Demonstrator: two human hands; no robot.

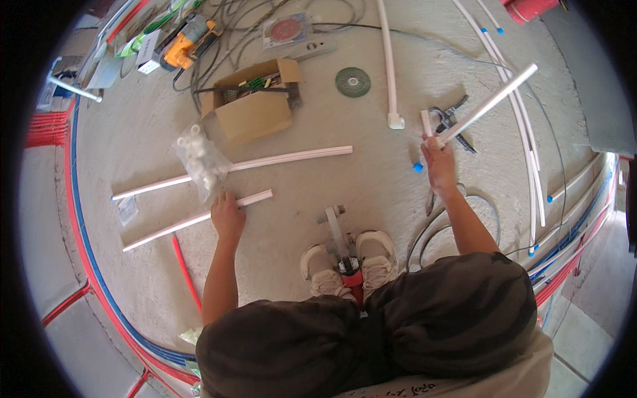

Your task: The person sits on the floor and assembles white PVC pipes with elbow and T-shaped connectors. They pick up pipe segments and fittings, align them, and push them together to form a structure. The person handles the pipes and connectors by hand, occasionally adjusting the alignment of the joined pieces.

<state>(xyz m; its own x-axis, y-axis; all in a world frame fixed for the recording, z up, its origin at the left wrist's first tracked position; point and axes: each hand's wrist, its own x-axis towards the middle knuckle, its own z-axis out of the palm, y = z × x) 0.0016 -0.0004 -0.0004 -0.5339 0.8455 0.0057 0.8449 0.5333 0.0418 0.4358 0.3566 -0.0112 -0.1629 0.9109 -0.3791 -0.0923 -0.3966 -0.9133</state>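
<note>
My right hand (439, 166) is closed around the corner of a white plastic pipe (494, 103). The pipe's long arm slants up to the right and a short arm (426, 123) points away from me. Just beyond lies a dark-handled pipe cutter (458, 124), partly hidden by the pipe. On the left, my left hand (227, 215) reaches over a short white pipe (166, 229) on the floor. Its fingers lie outstretched beside the lower end of a clear plastic bag of white pipe fittings (199, 159); whether they touch the bag is unclear.
A longer white pipe (298, 155) runs behind the bag. Between my shoes stands a red-bodied tool with a pale bar (338, 232). Farther off are an open cardboard box (255, 123), a green disc (353, 82), a yellow power tool (182, 50) and several long pipes (524, 132).
</note>
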